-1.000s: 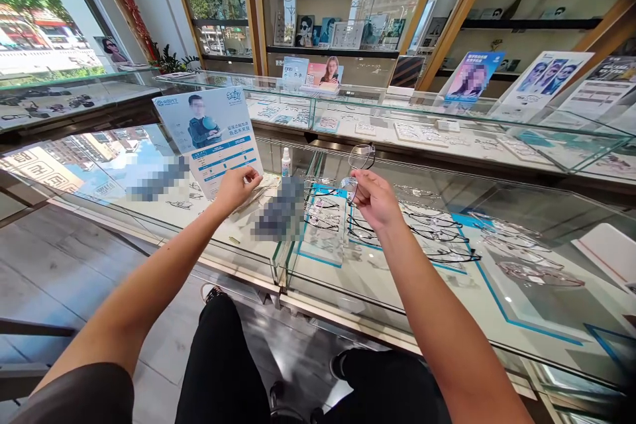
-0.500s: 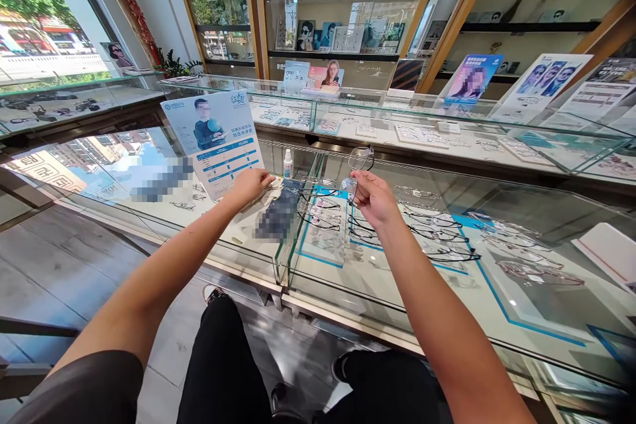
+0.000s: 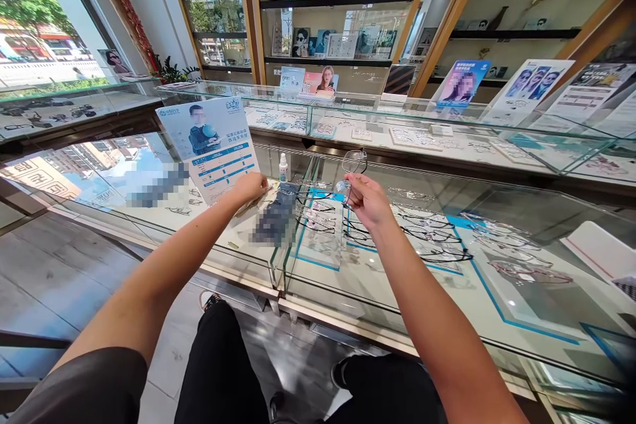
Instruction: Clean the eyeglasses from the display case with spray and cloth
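Note:
My right hand [image 3: 366,202] is closed on a pair of thin-framed eyeglasses [image 3: 354,160], held tilted on end above the glass display counter [image 3: 308,278]. One clear lens stands above the fingers and the other shows at their left side. To the left, my left hand [image 3: 252,188] rests low over the counter, fingers curled, at the lower right edge of an upright printed sign [image 3: 218,162]. What lies under those fingers is mostly hidden. Just beyond and to the right of it stands a small white spray bottle [image 3: 283,167].
Inside the counter, several eyeglass frames [image 3: 432,238] lie on blue-edged trays. A second glass case [image 3: 348,116] runs behind, with advertising cards [image 3: 462,83] on top. A pale panel [image 3: 601,248] leans at the right. Wall shelves and a window stand further back.
The whole view has shifted slightly. My right hand still holds the eyeglasses at nearly the same place and angle, and my left hand stays beside the sign.

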`<state>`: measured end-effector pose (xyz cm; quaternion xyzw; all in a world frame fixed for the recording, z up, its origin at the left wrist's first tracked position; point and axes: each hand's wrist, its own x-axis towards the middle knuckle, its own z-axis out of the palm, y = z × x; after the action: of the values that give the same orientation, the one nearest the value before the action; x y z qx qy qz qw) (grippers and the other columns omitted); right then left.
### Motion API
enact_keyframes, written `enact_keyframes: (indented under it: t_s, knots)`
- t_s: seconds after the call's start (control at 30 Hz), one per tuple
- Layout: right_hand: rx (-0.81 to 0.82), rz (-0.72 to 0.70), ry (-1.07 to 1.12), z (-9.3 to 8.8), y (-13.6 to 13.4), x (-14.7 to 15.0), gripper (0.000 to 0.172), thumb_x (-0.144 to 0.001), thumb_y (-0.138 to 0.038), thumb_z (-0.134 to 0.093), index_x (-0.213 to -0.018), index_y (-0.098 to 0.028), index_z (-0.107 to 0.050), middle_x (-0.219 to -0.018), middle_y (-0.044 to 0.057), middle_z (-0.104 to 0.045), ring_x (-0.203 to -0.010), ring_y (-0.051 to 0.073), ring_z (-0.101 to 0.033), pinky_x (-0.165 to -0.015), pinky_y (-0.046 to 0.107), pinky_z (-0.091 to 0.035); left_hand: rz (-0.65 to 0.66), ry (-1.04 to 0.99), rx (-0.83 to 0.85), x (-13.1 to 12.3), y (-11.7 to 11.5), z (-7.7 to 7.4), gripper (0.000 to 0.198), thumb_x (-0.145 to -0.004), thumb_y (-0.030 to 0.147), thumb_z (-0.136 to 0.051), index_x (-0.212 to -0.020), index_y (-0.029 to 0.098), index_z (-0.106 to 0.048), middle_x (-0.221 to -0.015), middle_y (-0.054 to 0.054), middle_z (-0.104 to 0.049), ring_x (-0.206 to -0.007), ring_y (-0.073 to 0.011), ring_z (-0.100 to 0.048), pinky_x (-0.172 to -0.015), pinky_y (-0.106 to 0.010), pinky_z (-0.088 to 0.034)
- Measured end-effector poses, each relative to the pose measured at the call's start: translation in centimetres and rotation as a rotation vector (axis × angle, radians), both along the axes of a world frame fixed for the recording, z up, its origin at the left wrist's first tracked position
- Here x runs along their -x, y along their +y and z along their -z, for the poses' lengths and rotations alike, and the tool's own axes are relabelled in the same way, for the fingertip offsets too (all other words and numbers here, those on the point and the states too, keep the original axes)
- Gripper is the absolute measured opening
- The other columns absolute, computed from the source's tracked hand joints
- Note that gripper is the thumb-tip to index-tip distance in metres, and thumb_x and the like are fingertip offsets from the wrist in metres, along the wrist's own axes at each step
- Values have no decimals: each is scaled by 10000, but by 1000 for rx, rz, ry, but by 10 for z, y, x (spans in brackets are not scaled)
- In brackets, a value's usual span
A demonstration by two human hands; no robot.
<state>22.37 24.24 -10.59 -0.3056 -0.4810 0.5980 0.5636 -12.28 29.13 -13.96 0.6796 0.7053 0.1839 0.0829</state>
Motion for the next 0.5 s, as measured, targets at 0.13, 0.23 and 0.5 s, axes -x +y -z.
enact_keyframes:
  t_s: [0.13,0.23,0.5]
  knots:
    - [-9,-2,-5,-1,-1,0,476,-642,-549,-964,-881,-215,-722,-470,-151,-219,-470,72,-133,-482,267,-160,-81,-152,-55,13,-3,-2,239,-807,455,-645,-712,245,-578,-804,-111,-724,-780,-275,-648,-729,-371,-479]
    - [-18,-15,-7,-1,-2,0,478,-647,-556,-959,-880,-214,-717,-473,-151,-215,-469,71,-134,-478,269,-164,-155,-289,-57,22,-7,-6,264,-834,475,-582,-716,240,-564,-713,-91,-672,-691,-252,-616,-655,-364,-461]
    - [-22,-28,40,-5,-5,0,470,-649,-534,-972,-882,-221,-709,-469,-152,-215,-475,73,-133,-479,271,-166,-169,-575,-11,7,-29,-42,227,-817,464,-645,-776,240,-643,-500,2,-447,-442,-158,-376,-491,-324,-299]
